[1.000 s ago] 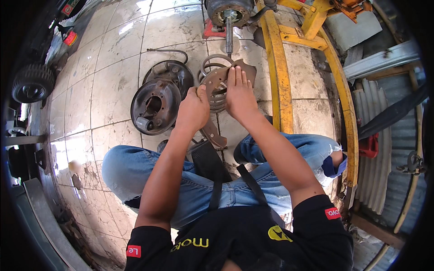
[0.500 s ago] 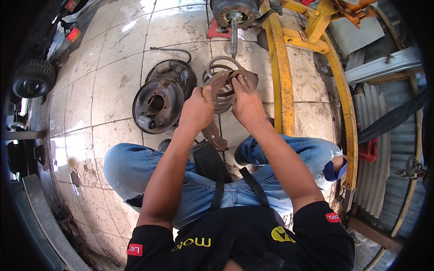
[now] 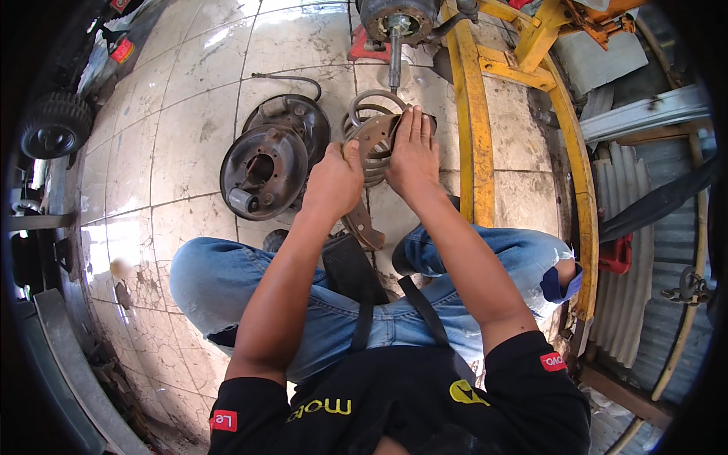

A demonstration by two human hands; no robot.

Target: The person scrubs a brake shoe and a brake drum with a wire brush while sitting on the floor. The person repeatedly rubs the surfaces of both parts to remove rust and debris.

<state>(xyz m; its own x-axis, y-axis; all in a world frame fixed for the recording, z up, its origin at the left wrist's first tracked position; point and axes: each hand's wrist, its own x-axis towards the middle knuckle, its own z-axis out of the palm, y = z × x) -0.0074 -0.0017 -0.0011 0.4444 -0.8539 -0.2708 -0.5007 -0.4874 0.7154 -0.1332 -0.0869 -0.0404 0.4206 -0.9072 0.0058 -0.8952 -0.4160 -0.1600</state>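
A curved, brown brake shoe (image 3: 365, 229) is gripped around its middle by my left hand (image 3: 334, 180), fingers closed. Its upper end rises past my thumb and its lower end hangs between my knees. My right hand (image 3: 414, 155) lies over the shoe's upper end, fingers straight and together, pressing a thin dark sheet that looks like sandpaper (image 3: 432, 120). Most of that sheet is hidden under the fingers. Behind the shoe, a grey coil spring (image 3: 377, 97) rests on the floor, partly covered by my hands.
Two round, dark brake backing plates (image 3: 284, 155) overlap on the tiled floor to the left, a hose beyond them. A yellow metal frame (image 3: 474, 136) runs along the right. An axle end (image 3: 395, 53) points toward me at the top. A small wheel (image 3: 57, 129) is far left.
My right hand has shifted slightly up, and its fingers have straightened flat over the sheet. Less of the sheet shows now. My left hand keeps its grip on the brake shoe.
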